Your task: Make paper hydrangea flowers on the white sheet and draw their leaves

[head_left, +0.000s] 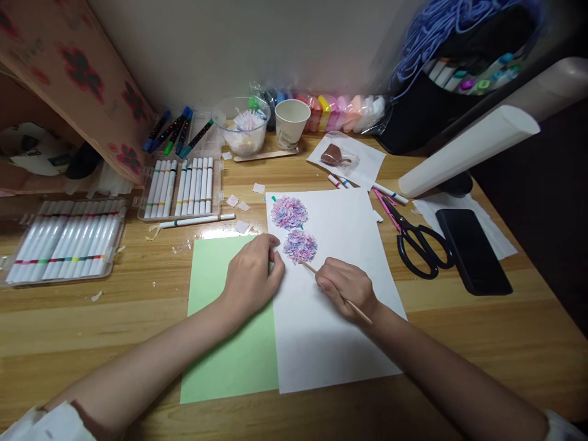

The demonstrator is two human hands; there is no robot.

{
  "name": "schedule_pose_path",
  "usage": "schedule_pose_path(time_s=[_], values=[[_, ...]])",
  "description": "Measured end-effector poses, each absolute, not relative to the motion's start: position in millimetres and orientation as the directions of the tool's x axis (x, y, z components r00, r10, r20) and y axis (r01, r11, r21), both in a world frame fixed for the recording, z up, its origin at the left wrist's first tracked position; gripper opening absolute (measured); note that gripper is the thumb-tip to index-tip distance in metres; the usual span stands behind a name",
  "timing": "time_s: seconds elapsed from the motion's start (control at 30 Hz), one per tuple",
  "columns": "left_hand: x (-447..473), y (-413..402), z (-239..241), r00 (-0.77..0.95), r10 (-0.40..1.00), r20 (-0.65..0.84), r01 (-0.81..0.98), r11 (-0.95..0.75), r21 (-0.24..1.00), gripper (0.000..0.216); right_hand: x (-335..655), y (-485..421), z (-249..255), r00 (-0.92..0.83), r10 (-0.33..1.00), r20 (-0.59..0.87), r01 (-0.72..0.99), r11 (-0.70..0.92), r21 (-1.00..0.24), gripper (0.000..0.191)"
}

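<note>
A sheet of white paper (335,343) lies partly over a light green sheet (215,361) on the table. Two round clusters of crumpled pink, purple and blue paper bits sit on the white sheet, an upper cluster (289,212) and a lower cluster (300,246). My right hand (346,286) grips a thin wooden stick (359,312) like a pen; its tip touches the lower cluster's bottom edge. My left hand (253,269) rests across the border of the two sheets, left of that cluster. Its fingers are loosely curled, thumb and forefinger apart, with nothing visible between them.
Marker cases (179,190) stand at the left. Behind are a plastic bowl (242,131) of paper bits, a paper cup (291,125) and a flat wooden stick (266,155). Scissors (420,242), a phone (473,251) and a white paper roll (468,150) are at the right.
</note>
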State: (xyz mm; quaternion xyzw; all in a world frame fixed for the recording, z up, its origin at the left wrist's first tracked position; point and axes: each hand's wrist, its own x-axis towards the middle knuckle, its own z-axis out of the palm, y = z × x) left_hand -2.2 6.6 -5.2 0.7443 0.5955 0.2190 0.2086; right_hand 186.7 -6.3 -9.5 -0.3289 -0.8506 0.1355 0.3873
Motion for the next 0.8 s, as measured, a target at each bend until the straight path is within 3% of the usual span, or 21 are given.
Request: schedule_pose_path(time_s=[0.23, 0.57, 0.8], values=[[-1.7, 6.9, -7.8, 0.192, 0.976, 0.103, 0.831, -0.217, 0.513, 0.02, 189.4, -7.8, -12.2, -0.397, 0.754, 0.524, 0.424, 0.657, -0.623, 0.031], [-1.4, 7.3, -5.8, 0.195, 0.976, 0.102, 0.83, -0.219, 0.513, 0.019, 188.9, -5.8, -14.4, -0.459, 0.683, 0.568, 0.389, 0.729, -0.563, 0.026], [-0.9, 7.5, -5.5, 0.19, 0.978, 0.091, 0.832, -0.21, 0.514, 0.019, 187.1, -7.8, -13.4, -0.394, 0.765, 0.51, 0.44, 0.644, -0.626, 0.032]])
